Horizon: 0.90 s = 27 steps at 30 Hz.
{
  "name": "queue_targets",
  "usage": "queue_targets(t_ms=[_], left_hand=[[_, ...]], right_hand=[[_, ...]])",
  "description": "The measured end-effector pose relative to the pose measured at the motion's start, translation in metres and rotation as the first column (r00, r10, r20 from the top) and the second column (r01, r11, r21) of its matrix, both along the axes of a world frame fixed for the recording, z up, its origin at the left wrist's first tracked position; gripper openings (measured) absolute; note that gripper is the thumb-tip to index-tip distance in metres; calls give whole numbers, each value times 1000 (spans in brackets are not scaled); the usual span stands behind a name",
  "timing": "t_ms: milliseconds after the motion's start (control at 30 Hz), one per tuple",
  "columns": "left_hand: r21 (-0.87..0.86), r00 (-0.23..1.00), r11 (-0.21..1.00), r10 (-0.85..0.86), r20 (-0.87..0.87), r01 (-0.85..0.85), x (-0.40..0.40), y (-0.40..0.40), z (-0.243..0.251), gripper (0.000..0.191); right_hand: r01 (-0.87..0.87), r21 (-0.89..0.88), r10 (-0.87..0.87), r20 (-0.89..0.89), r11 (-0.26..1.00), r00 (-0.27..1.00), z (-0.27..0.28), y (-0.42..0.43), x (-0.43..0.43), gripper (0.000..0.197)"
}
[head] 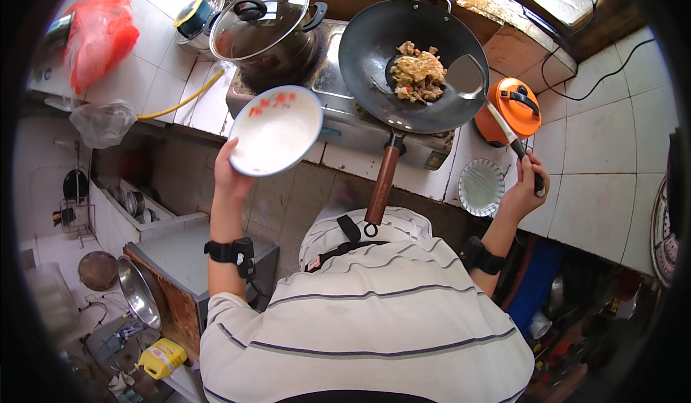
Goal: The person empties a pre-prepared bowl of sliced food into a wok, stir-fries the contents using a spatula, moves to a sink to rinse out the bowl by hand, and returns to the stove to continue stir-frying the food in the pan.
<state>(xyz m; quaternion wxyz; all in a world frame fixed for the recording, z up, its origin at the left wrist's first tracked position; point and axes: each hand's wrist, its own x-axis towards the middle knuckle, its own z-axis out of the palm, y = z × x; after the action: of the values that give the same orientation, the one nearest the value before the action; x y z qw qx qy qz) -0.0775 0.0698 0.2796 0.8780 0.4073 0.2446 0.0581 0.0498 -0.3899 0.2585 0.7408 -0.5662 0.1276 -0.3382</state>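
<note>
My left hand (232,173) grips the near-left rim of a white bowl (280,133) with a blue edge and red floral decoration. Its inside faces up and looks bare, and it is held in front of the gas stove (334,65). In my right hand (528,187) is the black handle of a metal wok spatula (467,76). The blade rests inside a dark wok (367,41), just right of a heap of cooked egg and meat pieces (418,74). The wok's wooden handle (383,181) points towards my body.
A lidded steel pot (270,47) occupies the left burner. Right of the wok stand an orange lidded pot (515,111) and a fluted glass dish (482,187). A yellow hose (186,98) and a red plastic bag (102,36) lie on the left counter.
</note>
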Motion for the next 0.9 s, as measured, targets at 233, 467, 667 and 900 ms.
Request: queue_targets(t_ms=[233,467,667,900], left_hand=[[45,919,933,359,-162,-356,-62,38,-52,50],[182,741,794,608,-285,-581,-95,106,-110,51],[231,705,746,665,-245,-624,-92,172,-133,49],[180,703,759,649,-293,-626,-76,231,-159,48]], right_hand=[[-108,-160,112,14,981,994,15,38,26,14],[-159,-407,175,1,900,985,30,92,26,12],[-242,-712,341,-4,659,940,47,138,32,9],[-272,-836,393,-75,477,917,46,165,19,11]])
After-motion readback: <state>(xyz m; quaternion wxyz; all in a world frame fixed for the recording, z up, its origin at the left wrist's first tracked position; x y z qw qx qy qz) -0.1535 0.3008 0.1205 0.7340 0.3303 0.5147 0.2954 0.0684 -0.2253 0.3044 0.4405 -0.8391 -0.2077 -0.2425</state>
